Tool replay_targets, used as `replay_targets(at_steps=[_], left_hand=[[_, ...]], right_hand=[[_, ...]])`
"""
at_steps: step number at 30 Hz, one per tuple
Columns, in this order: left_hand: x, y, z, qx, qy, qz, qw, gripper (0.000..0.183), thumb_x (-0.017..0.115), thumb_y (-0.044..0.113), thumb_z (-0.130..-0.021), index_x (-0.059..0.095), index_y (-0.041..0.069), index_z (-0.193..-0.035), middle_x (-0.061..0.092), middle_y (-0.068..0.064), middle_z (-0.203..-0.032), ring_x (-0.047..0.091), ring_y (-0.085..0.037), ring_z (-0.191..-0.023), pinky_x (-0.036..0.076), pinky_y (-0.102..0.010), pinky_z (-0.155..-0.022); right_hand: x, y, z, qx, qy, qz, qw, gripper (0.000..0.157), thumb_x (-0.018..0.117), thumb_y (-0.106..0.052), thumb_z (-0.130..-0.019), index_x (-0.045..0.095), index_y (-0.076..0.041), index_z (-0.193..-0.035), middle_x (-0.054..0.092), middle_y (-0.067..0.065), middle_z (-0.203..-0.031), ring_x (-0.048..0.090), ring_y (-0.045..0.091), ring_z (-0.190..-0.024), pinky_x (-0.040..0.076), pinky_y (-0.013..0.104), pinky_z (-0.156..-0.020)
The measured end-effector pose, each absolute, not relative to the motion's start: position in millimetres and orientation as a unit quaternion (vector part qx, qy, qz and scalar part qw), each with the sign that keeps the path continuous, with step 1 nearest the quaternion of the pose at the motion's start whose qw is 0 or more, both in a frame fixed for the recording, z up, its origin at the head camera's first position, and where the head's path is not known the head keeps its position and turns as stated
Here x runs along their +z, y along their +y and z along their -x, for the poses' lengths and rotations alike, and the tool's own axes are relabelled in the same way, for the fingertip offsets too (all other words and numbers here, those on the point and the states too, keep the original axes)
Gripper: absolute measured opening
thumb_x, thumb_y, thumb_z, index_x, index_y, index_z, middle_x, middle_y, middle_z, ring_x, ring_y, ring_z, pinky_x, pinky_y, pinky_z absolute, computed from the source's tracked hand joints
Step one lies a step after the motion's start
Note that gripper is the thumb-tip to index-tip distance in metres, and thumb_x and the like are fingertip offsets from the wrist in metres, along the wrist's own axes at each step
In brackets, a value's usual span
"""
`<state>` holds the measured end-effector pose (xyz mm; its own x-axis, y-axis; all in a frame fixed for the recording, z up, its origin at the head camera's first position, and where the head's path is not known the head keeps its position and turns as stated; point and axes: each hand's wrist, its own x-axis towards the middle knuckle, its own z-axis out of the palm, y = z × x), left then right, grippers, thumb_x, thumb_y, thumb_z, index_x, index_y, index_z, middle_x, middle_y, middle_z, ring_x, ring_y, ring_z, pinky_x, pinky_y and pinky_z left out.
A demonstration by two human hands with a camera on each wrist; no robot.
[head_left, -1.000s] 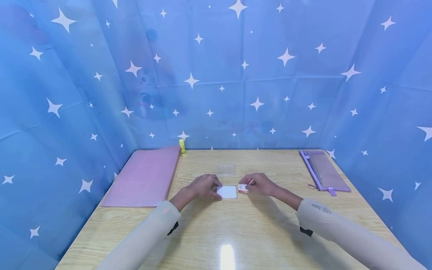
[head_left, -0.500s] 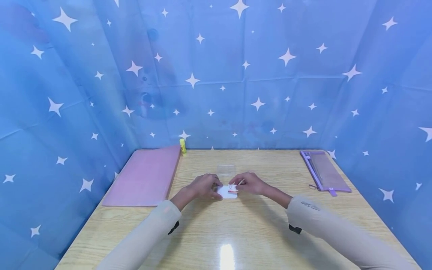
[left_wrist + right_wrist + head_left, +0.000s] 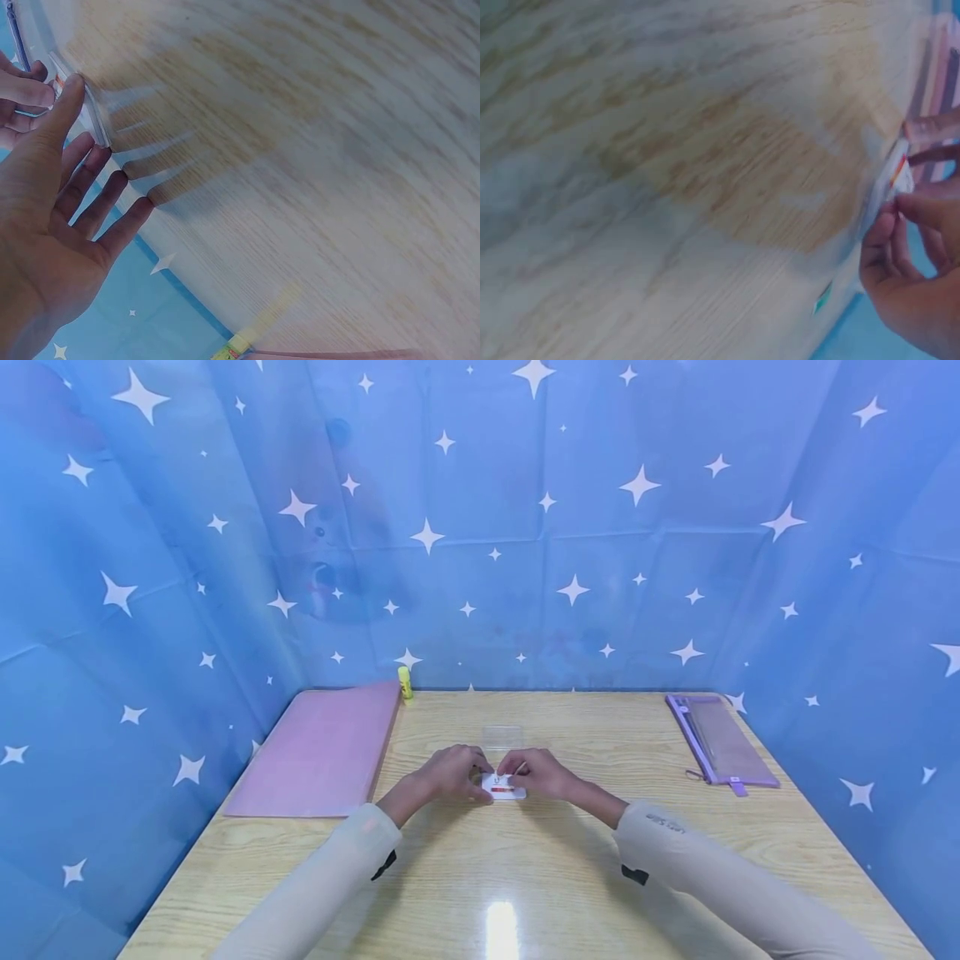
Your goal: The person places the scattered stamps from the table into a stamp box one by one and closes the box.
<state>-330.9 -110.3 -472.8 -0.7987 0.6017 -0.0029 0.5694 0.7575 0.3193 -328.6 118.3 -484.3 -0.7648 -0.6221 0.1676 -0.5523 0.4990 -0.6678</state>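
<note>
A flat white rectangular case (image 3: 504,797) lies on the table in the middle of the head view. My left hand (image 3: 453,774) holds its left end, the thumb at the near edge and the fingertips at the far edge; in the left wrist view the other fingers of this left hand (image 3: 71,214) spread out loosely. Over the case, my right hand (image 3: 542,775) pinches a small white card with red print (image 3: 500,786) by its right side. The card overlaps the case's surface, and the right wrist view shows the pinching right hand (image 3: 922,247) close beside it.
Just behind the hands lies a clear plastic lid (image 3: 502,737). A pink folder (image 3: 322,752) covers the left side of the table, with a yellow glue stick (image 3: 406,683) standing at its back corner. At the right is a purple zip pouch (image 3: 723,739).
My right hand has moved left, carrying the small printed card from beside the white case to over it. My left hand has kept its hold on the case's left end.
</note>
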Motion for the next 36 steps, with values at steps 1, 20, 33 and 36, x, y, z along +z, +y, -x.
replay_targets(at_steps=[1, 20, 33, 36], left_hand=[[-473.0, -110.2, 330.9, 0.153, 0.935, -0.314, 0.052, 0.05, 0.089, 0.041, -0.082, 0.078, 0.014, -0.123, 0.071, 0.004, -0.112, 0.057, -0.009, -0.087, 0.047, -0.026, -0.074], [-467.9, -108.4, 332.2, 0.156, 0.935, -0.314, 0.051, 0.05, 0.09, 0.041, -0.081, 0.078, 0.016, -0.122, 0.07, 0.006, -0.11, 0.057, -0.009, -0.085, 0.047, -0.027, -0.074], [-470.5, -108.8, 332.6, 0.159, 0.934, -0.313, 0.06, 0.049, 0.091, 0.041, -0.08, 0.079, 0.016, -0.12, 0.07, 0.006, -0.106, 0.056, -0.009, -0.082, 0.047, -0.027, -0.071], [-470.9, -108.7, 331.8, 0.161, 0.934, -0.313, 0.059, 0.049, 0.091, 0.041, -0.08, 0.079, 0.015, -0.119, 0.071, 0.005, -0.108, 0.058, -0.009, -0.083, 0.047, -0.027, -0.072]], right_hand=[[-484.7, 117.2, 328.0, -0.365, 0.866, 0.338, 0.045, 0.012, 0.068, 0.005, -0.094, 0.073, -0.001, -0.104, 0.074, 0.012, -0.095, 0.071, 0.022, -0.089, 0.057, 0.028, -0.076], [-483.6, 114.9, 321.9, -0.318, 0.874, 0.368, -0.001, 0.013, 0.069, 0.002, -0.097, 0.079, -0.003, -0.105, 0.066, 0.008, -0.092, 0.054, 0.011, -0.077, 0.046, 0.023, -0.066], [-488.8, 111.1, 321.3, -0.293, 0.883, 0.366, -0.003, 0.014, 0.07, 0.0, -0.097, 0.078, -0.004, -0.107, 0.069, 0.008, -0.092, 0.062, 0.018, -0.084, 0.049, 0.025, -0.069], [-490.3, 110.3, 321.2, -0.289, 0.885, 0.365, -0.006, 0.014, 0.071, 0.0, -0.096, 0.078, -0.003, -0.108, 0.069, 0.007, -0.091, 0.062, 0.018, -0.084, 0.049, 0.026, -0.07]])
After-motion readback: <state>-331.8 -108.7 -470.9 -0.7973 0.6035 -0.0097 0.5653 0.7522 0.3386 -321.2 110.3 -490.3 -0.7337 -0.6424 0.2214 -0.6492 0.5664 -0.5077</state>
